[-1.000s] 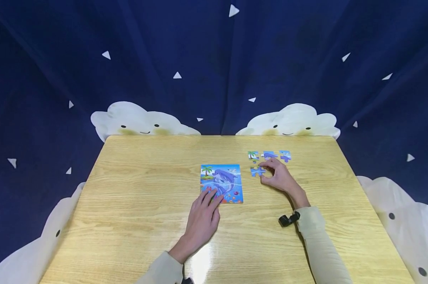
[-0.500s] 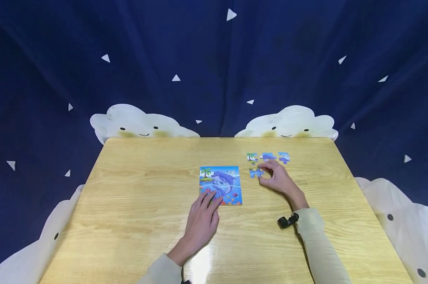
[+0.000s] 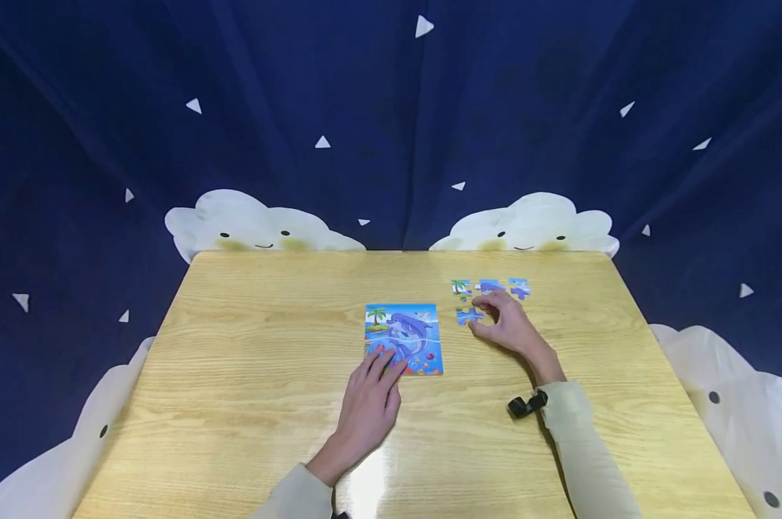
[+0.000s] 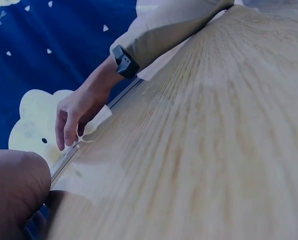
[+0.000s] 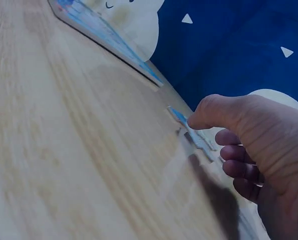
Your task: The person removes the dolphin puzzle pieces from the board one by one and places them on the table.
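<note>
In the head view my left hand (image 3: 370,400) rests with its fingers stretched out over the lower edge of a square dolphin picture board (image 3: 423,346). To the right of that board, my right hand (image 3: 510,324) holds a blue jigsaw puzzle piece (image 3: 468,316) by its edges between thumb and index finger, low at the table. Seen from the right wrist, the thumb (image 5: 214,114) lies at the piece (image 5: 179,116), and the other fingers curl behind it. Just beyond are a palm tree piece (image 3: 460,287), a dolphin piece (image 3: 491,285) and a corner piece (image 3: 520,287), set in a row.
The wooden table (image 3: 254,346) is bordered by a dark blue curtain (image 3: 267,108) with white clouds and triangles. A black wrist camera (image 3: 525,405) sits at the right sleeve, close above the table.
My right thumb has slid slightly left along the puzzle piece. My left hand stays in place on the picture board. The head view has shifted a little.
</note>
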Tool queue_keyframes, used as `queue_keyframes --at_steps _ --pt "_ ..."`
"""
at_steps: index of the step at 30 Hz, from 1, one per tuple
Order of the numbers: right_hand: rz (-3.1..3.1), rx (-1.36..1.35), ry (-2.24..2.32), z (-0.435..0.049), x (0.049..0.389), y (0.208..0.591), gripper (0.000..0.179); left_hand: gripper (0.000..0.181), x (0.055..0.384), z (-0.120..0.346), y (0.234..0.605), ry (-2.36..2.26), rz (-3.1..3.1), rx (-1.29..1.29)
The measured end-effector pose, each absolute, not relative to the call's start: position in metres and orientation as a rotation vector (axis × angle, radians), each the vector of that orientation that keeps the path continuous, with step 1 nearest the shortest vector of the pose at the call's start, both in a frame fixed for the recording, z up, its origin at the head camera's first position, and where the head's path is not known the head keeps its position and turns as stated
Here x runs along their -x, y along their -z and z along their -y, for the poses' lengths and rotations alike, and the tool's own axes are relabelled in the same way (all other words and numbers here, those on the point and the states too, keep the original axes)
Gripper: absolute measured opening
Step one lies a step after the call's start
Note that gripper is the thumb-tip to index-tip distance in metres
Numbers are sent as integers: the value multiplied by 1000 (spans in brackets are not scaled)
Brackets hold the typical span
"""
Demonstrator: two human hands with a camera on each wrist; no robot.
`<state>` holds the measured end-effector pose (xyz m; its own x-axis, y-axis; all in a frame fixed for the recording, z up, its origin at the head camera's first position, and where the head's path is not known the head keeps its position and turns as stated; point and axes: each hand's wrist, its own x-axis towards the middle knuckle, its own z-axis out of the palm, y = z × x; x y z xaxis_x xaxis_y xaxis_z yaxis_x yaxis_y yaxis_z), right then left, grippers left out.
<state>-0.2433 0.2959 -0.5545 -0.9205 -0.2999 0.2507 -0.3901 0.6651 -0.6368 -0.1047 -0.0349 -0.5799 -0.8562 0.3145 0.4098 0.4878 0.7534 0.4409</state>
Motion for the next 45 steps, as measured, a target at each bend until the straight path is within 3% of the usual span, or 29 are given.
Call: queue_keyframes --at_steps 27,45 --pt "2662 -914 -1095 -232 227 547 39 40 106 35 579 726 2642 610" --pt "2761 -963 -941 -182 207 556 42 42 107 36 579 721 2666 619"
